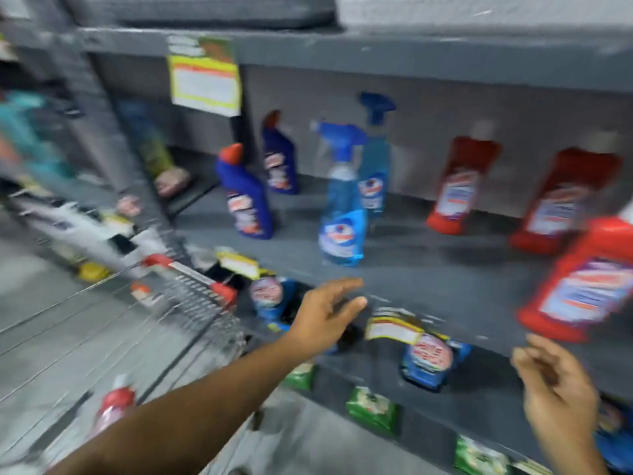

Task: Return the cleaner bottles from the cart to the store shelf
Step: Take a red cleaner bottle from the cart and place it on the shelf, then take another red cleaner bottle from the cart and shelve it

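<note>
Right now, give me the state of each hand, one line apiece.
Left hand: open, fingers spread, holding nothing, at the shelf edge.
Right hand: open, fingers loosely curled, holding nothing.

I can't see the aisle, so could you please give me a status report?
Left hand, right hand open, empty. Red bottle in cart. Shelf front unobstructed.

- Heavily motion-blurred frame; grey store shelf (428, 279) seen at a tilt.
- On it: two dark blue bottles (245, 197), two light blue spray bottles (342, 214), three red bottles (582, 279), all upright.
- Left hand (325, 313) held open and empty at the shelf edge.
- Right hand (555, 389) loosely curled, empty.
- Wire cart (191, 303) at left, a red-capped bottle (114, 406) seen inside.
</note>
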